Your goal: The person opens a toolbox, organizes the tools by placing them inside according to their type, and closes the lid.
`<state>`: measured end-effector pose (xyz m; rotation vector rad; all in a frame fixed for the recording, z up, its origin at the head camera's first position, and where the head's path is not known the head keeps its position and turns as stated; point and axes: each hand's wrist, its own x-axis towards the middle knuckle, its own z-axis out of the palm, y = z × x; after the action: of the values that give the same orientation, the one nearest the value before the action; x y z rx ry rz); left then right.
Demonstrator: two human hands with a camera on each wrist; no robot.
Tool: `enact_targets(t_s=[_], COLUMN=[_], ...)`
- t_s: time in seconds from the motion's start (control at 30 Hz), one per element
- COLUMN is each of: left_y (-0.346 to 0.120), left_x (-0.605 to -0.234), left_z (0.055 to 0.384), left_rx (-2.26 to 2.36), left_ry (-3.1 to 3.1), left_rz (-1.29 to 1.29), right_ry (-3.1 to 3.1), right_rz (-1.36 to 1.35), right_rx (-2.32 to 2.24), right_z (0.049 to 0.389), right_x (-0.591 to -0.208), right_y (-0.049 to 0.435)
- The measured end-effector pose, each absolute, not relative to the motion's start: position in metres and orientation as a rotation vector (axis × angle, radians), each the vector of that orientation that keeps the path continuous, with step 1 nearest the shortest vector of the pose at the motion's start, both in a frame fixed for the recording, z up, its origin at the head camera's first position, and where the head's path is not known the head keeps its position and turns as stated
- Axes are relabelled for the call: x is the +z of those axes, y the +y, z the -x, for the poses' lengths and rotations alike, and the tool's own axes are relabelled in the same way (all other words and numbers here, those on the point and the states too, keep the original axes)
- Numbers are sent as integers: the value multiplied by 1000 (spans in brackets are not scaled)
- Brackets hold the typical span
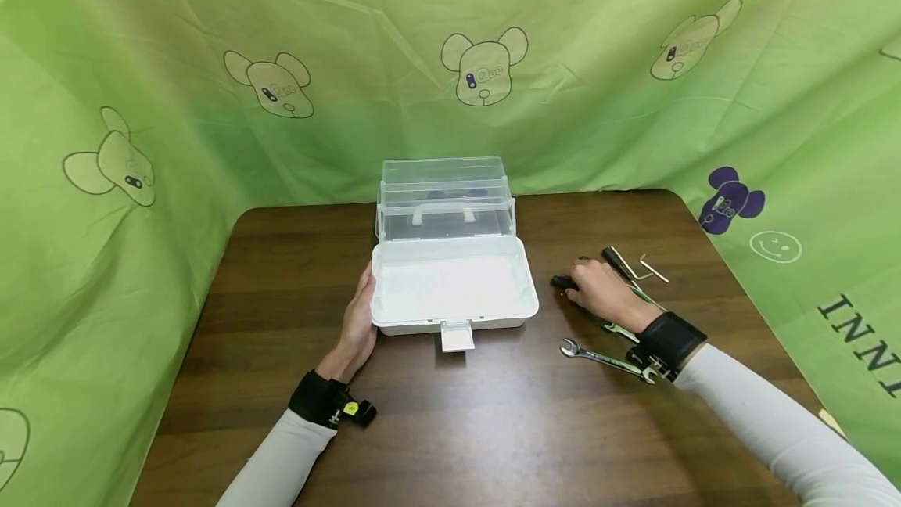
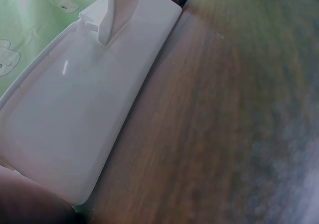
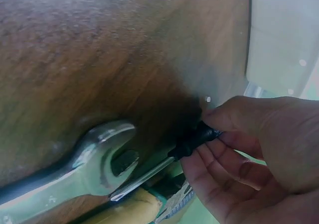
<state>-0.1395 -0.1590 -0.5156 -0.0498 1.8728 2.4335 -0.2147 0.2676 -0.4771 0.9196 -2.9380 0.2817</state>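
Note:
A white toolbox point(image 1: 454, 280) stands with its clear lid point(image 1: 445, 178) raised at the back and its latch point(image 1: 457, 336) hanging in front. My left hand point(image 1: 357, 327) rests along the box's left side, fingers against the wall. In the left wrist view, only part of that hand shows beside the box front point(image 2: 75, 109). On the right, my right hand point(image 1: 598, 289) pinches the black handle of a small screwdriver point(image 3: 192, 140) between thumb and fingers. Its metal shaft points toward an open-end wrench point(image 3: 89, 174) in the right wrist view.
A double-ended wrench point(image 1: 608, 361) lies in front of my right hand. Another wrench point(image 1: 619, 331) is partly hidden under that wrist. Beyond the hand lie a black-handled tool point(image 1: 615, 263) and hex keys point(image 1: 655, 268). Green cloth point(image 1: 338, 147) hangs behind the wooden table point(image 1: 296, 257).

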Motion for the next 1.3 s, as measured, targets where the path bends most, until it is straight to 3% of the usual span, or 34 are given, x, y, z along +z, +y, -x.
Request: enact_targets(t_s=[0.63, 1.3], left_y=[-158, -159], left_x=[-514, -516], left_z=[137, 139], left_rx=[2424, 2432], left_ry=[1861, 1872], left_rz=[77, 57], right_ry=[-2940, -2736], right_rz=[-944, -1175], right_rx=[436, 382], right_z=[227, 239], right_x=[-439, -373], right_y=[260, 204])
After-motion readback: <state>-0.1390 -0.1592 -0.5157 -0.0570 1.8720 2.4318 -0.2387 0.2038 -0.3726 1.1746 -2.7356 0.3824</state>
